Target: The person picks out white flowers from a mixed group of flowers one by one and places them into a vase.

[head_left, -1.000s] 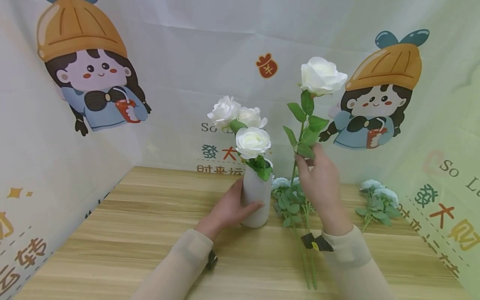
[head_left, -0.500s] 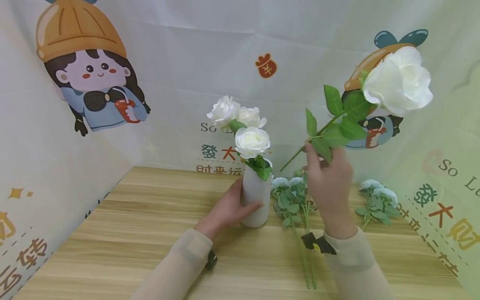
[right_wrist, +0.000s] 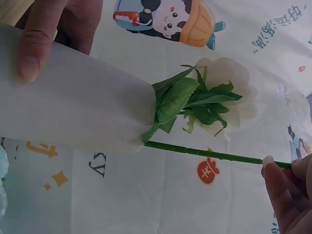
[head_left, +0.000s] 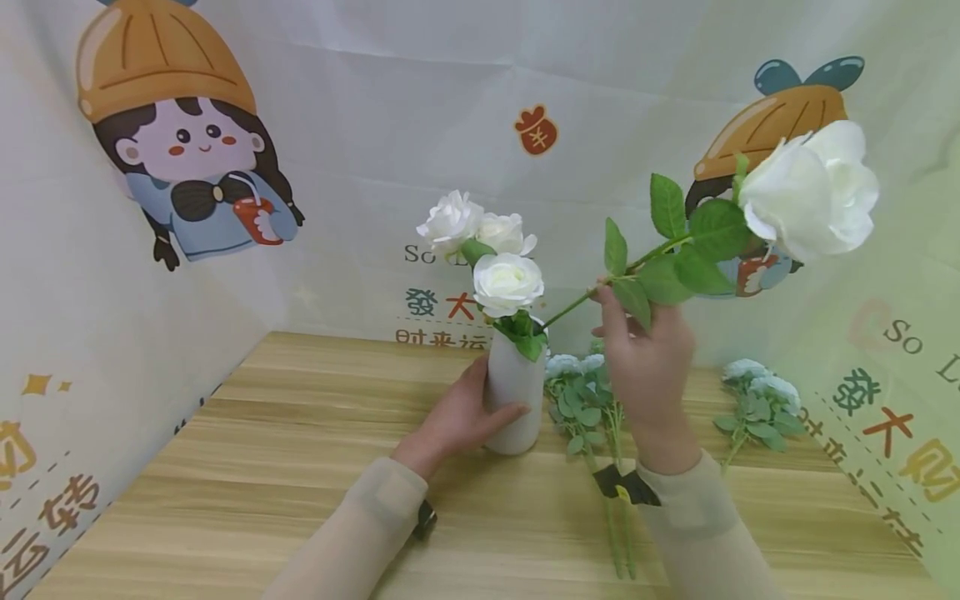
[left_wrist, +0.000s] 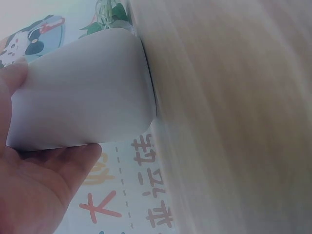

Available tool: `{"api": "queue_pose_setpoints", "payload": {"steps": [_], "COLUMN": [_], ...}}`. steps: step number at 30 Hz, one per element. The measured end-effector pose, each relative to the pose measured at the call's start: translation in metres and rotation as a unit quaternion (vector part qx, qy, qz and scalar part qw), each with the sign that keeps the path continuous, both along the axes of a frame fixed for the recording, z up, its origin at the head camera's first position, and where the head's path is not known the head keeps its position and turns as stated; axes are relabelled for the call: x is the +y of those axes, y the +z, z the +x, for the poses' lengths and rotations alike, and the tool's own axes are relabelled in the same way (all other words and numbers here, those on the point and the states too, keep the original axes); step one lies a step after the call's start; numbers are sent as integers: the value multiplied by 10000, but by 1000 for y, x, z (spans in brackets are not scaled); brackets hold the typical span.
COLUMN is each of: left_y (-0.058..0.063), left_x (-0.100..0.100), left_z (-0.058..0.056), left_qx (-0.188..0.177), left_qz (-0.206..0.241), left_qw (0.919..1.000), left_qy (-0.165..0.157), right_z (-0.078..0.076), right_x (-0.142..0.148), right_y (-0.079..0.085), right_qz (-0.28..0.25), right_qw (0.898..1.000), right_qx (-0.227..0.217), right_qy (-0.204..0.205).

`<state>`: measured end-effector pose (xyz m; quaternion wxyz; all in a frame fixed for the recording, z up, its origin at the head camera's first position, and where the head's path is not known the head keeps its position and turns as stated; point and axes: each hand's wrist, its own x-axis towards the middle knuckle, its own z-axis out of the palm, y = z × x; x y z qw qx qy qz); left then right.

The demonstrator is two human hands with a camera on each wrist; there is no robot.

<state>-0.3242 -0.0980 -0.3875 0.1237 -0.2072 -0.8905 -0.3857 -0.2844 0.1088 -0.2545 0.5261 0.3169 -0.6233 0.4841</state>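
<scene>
A white vase (head_left: 514, 400) stands on the table with several white roses (head_left: 507, 285) leaning left out of its mouth. My left hand (head_left: 457, 417) grips the vase's lower side; in the left wrist view its thumb and fingers curl round the smooth vase wall (left_wrist: 87, 92). Between thumb and fingertips my right hand (head_left: 648, 375) pinches the stem of another white rose (head_left: 810, 192), whose bloom tilts up to the right. The right wrist view has this green stem (right_wrist: 204, 152) running to the vase's rim, its lower end at the mouth beside the leaves.
Stems of pale blue flowers (head_left: 581, 404) lie on the wooden table (head_left: 300, 467) right of the vase, partly under the right forearm. Another pale blue bunch (head_left: 761, 404) lies farther right. A printed cloth (head_left: 360, 125) hangs behind and at both sides.
The right hand's rose has tipped from upright to slanting right, and its stem's lower end has come to the vase's mouth. The left hand stays on the vase.
</scene>
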Motion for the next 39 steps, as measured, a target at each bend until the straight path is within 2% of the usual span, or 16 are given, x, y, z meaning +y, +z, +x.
{"api": "queue_pose_setpoints", "payload": {"steps": [7,11,15,18,21,24,28,34,39], "left_y": [-1,0,0,1,0,0,0,0,0], "left_x": [0,0,1,1,1,1,0,0,0], "left_z": [-1,0,0,0,-1,-1,-1,-1,0], "left_qx": [23,59,138,146,154,182,230,227,104], "left_qz": [-4,16,3,-6,-2,-3,-1,80,103], "left_qw": [10000,10000,9999,9999,9999,9998,9997,9996,9998], "left_qy": [25,-3,-32,-38,-42,-53,-107,-159,-118], "right_z": [-19,-27,-33,-37,-39,-40,-41,-38,-30], "right_x": [-6,-8,-9,-11,-13,-15,-15,-13,-9], "right_y": [-13,-20,-28,-35,-41,-45,-46,-41,-32], "right_qz": [456,660,965,1247,1618,2015,2266,2195,2013], "right_qw": [9988,9968,9906,9818,9674,9515,9433,9382,9416], "right_qx": [2,-349,-844,-1206,-1593,-1921,-2075,-2478,-2591], "right_qy": [-193,-301,-471,-769,-1123,-1308,-1254,-1011,-754]}}
